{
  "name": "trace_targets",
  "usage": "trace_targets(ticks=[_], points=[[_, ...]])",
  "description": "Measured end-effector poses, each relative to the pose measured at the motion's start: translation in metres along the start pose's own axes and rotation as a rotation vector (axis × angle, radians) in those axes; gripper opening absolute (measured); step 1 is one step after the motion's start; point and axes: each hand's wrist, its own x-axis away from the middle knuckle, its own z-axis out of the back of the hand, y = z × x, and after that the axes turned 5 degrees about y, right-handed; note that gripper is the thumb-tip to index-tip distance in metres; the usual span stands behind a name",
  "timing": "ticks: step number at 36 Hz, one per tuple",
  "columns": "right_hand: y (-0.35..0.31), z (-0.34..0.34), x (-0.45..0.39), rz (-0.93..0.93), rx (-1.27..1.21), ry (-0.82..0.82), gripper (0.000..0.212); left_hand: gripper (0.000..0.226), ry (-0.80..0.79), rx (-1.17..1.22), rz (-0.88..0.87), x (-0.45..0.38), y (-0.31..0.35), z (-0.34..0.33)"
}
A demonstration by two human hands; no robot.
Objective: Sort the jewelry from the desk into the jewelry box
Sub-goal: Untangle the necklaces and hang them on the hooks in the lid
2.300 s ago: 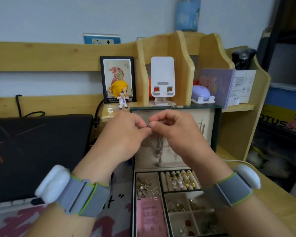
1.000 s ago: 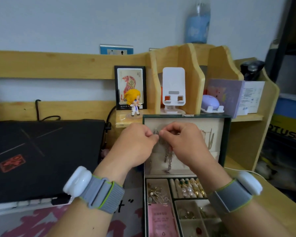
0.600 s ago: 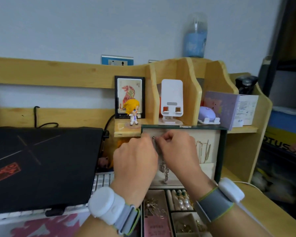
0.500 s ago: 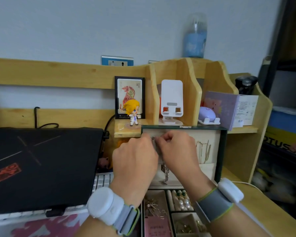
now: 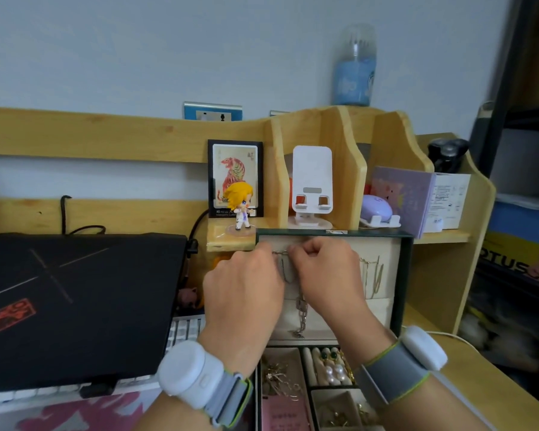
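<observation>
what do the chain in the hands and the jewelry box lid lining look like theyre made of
Chain: looks like silvery metal, polished, since its links glint grey where it hangs below the left hand and right hand. Jewelry box lid lining: seemingly matte cream fabric or faux suede, with no shine; the exact material is unclear.

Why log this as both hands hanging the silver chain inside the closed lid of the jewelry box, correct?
Not quite: the lid is open and upright, as the head view shows. Both the left hand and right hand do hold the silver chain against its lining.
</observation>
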Motion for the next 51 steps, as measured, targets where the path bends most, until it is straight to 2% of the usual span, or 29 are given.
trace_targets(ticks=[13, 27, 35, 40, 45, 48, 51], points=[[0.004, -0.006, 0.004, 0.045, 0.027, 0.040, 0.031, 0.018, -0.019, -0.023, -0.001, -0.001, -0.001, -0.001], [0.001, -0.003, 0.009, 0.033, 0.069, -0.003, 0.028, 0.020, -0.089, -0.003, -0.004, -0.003, -0.008, -0.003], [0.003, 0.010, 0.014, -0.036, 0.057, -0.137, 0.031, 0.026, -0.136, 0.010, -0.017, -0.002, -0.008, -0.001], [0.007, 0.025, 0.013, -0.078, 0.055, -0.314, 0.027, 0.024, -0.153, 0.004, -0.021, -0.002, -0.007, 0.002], [0.007, 0.045, 0.011, -0.122, -0.054, -0.516, 0.011, 0.027, -0.200, -0.011, -0.012, -0.003, -0.007, 0.004], [0.012, 0.057, 0.000, -0.142, -0.108, -0.481, 0.013, 0.030, -0.251, -0.028, 0.002, -0.004, -0.010, 0.006], [0.021, 0.063, -0.007, -0.178, -0.060, -0.445, 0.015, 0.030, -0.348, -0.054, 0.016, -0.002, -0.012, 0.007]])
